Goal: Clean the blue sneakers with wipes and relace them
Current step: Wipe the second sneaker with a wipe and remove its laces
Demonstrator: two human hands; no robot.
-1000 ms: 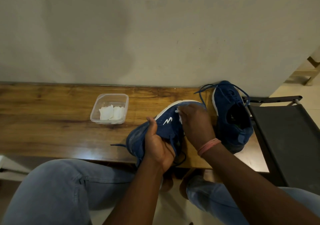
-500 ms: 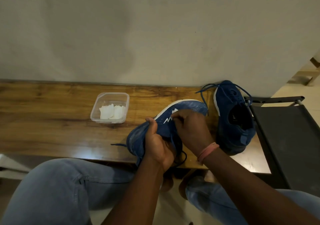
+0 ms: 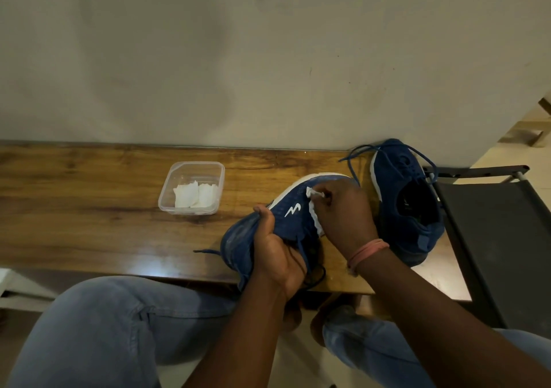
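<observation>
A wooden surface point(image 3: 89, 208) runs along the wall. One blue sneaker point(image 3: 408, 202) stands at its right end. The left hand point(image 3: 277, 256) grips the other sneaker point(image 3: 286, 211) at the near edge, while the right hand point(image 3: 343, 217) pinches a white wipe point(image 3: 314, 217) against its side. More wipes lie in a clear tub point(image 3: 192, 187).

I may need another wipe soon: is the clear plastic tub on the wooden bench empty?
Not empty. The lidless clear plastic tub holds folded white wipes on its floor, about two; the exact count is unclear.
</observation>
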